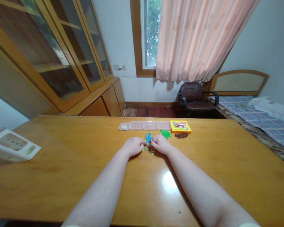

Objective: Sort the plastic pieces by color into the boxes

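Note:
A small pile of blue and yellow toy building pieces (148,138) lies on the wooden table between my two hands. At its left edge is my left hand (133,146), thumb and fingers pressed together; anything in that pinch is too small to make out. My right hand (161,144) pinches on the pile's right side, over something dark that I cannot identify. A few light and yellow bits (152,152) lie just below the right fingers. Beyond the right hand sits a heap of green pieces (165,134), with brown pieces (181,136) further right.
A clear plastic compartment case (136,125) lies along the far side of the table (85,176). Touching its right end is a yellow box (181,126). At the left stands a white appliance (16,145). Past the table are an office chair (191,94) and a bed.

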{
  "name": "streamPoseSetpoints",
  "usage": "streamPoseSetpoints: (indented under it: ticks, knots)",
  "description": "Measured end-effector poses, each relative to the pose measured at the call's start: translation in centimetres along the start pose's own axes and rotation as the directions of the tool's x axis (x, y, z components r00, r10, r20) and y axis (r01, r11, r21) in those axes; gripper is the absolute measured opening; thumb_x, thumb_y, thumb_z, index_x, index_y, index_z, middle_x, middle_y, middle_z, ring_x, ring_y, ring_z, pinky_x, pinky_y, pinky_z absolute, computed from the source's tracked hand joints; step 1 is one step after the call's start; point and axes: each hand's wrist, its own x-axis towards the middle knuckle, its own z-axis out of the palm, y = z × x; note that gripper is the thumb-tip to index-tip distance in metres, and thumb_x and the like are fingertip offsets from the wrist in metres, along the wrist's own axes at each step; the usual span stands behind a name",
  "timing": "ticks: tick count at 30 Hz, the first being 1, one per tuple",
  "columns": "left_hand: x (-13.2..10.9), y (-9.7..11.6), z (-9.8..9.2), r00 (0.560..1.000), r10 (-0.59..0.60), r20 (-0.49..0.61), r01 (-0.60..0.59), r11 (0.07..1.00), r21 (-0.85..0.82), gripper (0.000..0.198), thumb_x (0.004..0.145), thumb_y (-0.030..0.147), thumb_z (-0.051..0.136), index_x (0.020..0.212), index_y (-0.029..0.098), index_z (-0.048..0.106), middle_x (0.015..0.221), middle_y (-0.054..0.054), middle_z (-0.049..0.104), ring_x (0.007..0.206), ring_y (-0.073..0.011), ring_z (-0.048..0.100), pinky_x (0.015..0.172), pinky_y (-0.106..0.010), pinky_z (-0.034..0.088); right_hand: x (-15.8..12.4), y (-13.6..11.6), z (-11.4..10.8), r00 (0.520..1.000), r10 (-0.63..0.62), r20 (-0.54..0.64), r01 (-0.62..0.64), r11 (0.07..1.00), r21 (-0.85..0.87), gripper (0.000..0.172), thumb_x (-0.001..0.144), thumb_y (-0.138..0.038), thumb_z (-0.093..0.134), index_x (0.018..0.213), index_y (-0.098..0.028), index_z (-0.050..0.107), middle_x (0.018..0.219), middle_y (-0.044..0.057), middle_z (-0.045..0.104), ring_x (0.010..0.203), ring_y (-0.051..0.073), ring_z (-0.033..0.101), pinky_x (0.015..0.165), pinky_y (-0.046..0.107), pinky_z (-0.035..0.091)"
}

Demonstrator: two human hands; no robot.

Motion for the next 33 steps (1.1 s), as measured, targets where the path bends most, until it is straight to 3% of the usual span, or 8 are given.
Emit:
streamPoseSetpoints:
  ticks: [3, 7, 10, 16, 23, 27, 33]
  knots:
    - [-0.12, 0.11, -0.28, 0.999, 0.046, -0.011, -0.046, 0.998, -0.038, 0.028, 0.077, 0.022, 0.049, 0.089, 0.028, 0.074, 0.092, 0.001, 0.073, 0.086, -0.0166, 0.064, 0.077, -0.024, 0.045, 0.06, -0.08, -0.11, 1.0, 0.01, -0.021, -0.01, 1.0, -0.016, 0.034, 0.084, -0.016, 0.046, 0.052, -0.014, 0.057, 0.052, -0.001, 0.051, 0.053, 0.009, 0.041, 0.058, 0.022, 0.029]
    - [-0.17, 0.26, -0.36, 0.991, 0.109, 0.072, -0.1, 0.988, -0.118, 0.023, 0.074, 0.021, 0.052, 0.076, 0.025, 0.074, 0.083, 0.001, 0.073, 0.079, -0.0152, 0.063, 0.073, -0.022, 0.045, 0.13, -0.12, -0.07, 1.0, -0.003, -0.023, 0.002, 0.999, -0.034, 0.034, 0.085, -0.017, 0.045, 0.055, -0.015, 0.059, 0.056, 0.0, 0.054, 0.056, 0.01, 0.042, 0.059, 0.022, 0.029]
    - [0.01, 0.07, -0.02, 0.991, 0.091, 0.095, -0.077, 0.988, -0.135, 0.025, 0.075, 0.021, 0.051, 0.08, 0.026, 0.075, 0.085, 0.002, 0.073, 0.081, -0.0153, 0.064, 0.075, -0.023, 0.045, 0.11, -0.08, -0.03, 1.0, 0.0, -0.002, 0.0, 0.999, -0.053, 0.033, 0.085, -0.018, 0.046, 0.055, -0.015, 0.06, 0.055, 0.0, 0.054, 0.055, 0.01, 0.041, 0.059, 0.023, 0.028]
    - [0.23, -0.62, 0.43, 0.998, 0.056, 0.037, -0.052, 0.993, -0.103, 0.032, 0.077, 0.02, 0.048, 0.093, 0.029, 0.074, 0.097, 0.003, 0.073, 0.09, -0.0161, 0.064, 0.083, -0.024, 0.045, 0.09, -0.14, -0.19, 1.0, 0.0, 0.0, 0.0, 0.999, -0.052, 0.033, 0.086, -0.018, 0.047, 0.056, -0.015, 0.061, 0.055, 0.0, 0.055, 0.055, 0.01, 0.042, 0.059, 0.023, 0.028]
    - [-0.11, -0.05, -0.22, 0.997, 0.066, -0.025, -0.068, 0.994, -0.081, 0.028, 0.077, 0.021, 0.048, 0.085, 0.026, 0.074, 0.089, 0.002, 0.073, 0.084, -0.0155, 0.063, 0.078, -0.023, 0.045, 0.12, -0.24, -0.21, 1.0, -0.018, -0.007, 0.018, 0.999, -0.034, 0.035, 0.087, -0.018, 0.046, 0.056, -0.015, 0.061, 0.057, 0.0, 0.056, 0.056, 0.01, 0.043, 0.06, 0.022, 0.029]
    - [-0.14, 0.26, -0.05, 0.996, 0.09, -0.001, -0.09, 0.994, -0.064, 0.033, 0.078, 0.02, 0.047, 0.098, 0.03, 0.072, 0.099, 0.003, 0.072, 0.092, -0.0158, 0.063, 0.082, -0.024, 0.045, 0.14, -0.34, -0.26, 1.0, 0.007, 0.001, -0.007, 1.0, -0.031, 0.034, 0.088, -0.019, 0.046, 0.058, -0.015, 0.063, 0.058, 0.0, 0.057, 0.057, 0.01, 0.044, 0.06, 0.022, 0.029]
    - [-0.12, -0.03, 0.11, 0.999, 0.033, -0.002, -0.033, 0.999, 0.017, 0.034, 0.078, 0.021, 0.048, 0.1, 0.032, 0.071, 0.101, 0.002, 0.072, 0.094, -0.0188, 0.064, 0.081, -0.027, 0.046, 0.21, -0.24, -0.09, 1.0, -0.001, -0.01, 0.001, 0.999, -0.042, 0.034, 0.088, -0.019, 0.045, 0.059, -0.015, 0.063, 0.059, 0.001, 0.058, 0.058, 0.011, 0.045, 0.06, 0.022, 0.03]
